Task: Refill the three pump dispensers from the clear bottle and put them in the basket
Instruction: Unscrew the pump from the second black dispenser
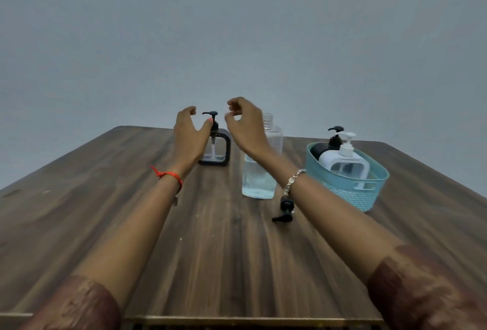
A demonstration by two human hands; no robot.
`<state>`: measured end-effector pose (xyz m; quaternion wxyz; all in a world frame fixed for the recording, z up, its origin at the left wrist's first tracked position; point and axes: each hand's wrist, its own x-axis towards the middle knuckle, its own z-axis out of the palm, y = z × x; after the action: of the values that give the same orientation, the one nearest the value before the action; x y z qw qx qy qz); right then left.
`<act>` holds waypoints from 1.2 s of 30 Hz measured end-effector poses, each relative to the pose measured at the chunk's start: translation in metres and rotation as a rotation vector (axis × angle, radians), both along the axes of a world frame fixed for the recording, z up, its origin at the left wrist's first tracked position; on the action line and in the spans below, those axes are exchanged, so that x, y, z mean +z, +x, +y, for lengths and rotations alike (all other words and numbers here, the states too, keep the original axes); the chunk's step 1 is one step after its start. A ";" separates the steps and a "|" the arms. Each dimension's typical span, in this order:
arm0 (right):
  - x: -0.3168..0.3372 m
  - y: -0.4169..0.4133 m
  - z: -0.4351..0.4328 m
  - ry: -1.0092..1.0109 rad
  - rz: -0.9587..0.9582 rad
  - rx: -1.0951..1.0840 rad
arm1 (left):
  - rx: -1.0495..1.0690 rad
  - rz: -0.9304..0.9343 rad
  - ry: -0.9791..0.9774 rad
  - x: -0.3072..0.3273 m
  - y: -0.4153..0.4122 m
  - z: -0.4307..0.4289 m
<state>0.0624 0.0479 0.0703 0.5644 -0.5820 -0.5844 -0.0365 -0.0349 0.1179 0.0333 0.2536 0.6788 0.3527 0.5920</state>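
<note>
item: black-framed dispenser (pixel 220 151), upright on table (pixel 210 250), long axis vertical. left hand (pixel 188 136) nearer, grip spread beside the pump; right hand (pixel 246 125) just right, grip loosely curled, empty.

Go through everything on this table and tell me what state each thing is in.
Framed dispenser: on table, upright, pump on, nearly empty.
Clear bottle: upright, uncapped, partly full.
Loose pump: lying on table.
Black dispenser: in basket, pump on.
White dispenser: in basket, pump on.
Left hand: open, beside framed dispenser.
Right hand: loosely curled, empty.
</note>
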 end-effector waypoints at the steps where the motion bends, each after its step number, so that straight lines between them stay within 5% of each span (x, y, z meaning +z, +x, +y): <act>1: -0.008 -0.008 0.011 -0.072 0.023 0.005 | -0.033 0.041 -0.083 -0.008 -0.002 0.011; 8: -0.060 -0.013 0.086 -0.446 0.299 -0.176 | -0.203 0.224 -0.282 -0.046 0.002 0.078; 18: -0.080 -0.001 0.144 -0.444 0.521 -0.239 | -0.171 0.277 -0.349 -0.066 0.022 0.129; 24: -0.080 -0.001 0.134 -0.334 0.415 -0.289 | -0.288 0.020 -0.315 -0.064 0.031 0.119; 31: -0.063 -0.019 0.076 -0.225 0.079 -0.155 | -0.316 -0.053 -0.395 -0.047 -0.002 0.114; 36: -0.040 -0.034 0.032 -0.200 0.012 -0.097 | -0.411 -0.017 -0.382 -0.027 -0.030 0.076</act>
<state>0.0285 0.0800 0.0302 0.5047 -0.6630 -0.5529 -0.0017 -0.0648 0.1936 0.0068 0.4946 0.6709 0.3107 0.4568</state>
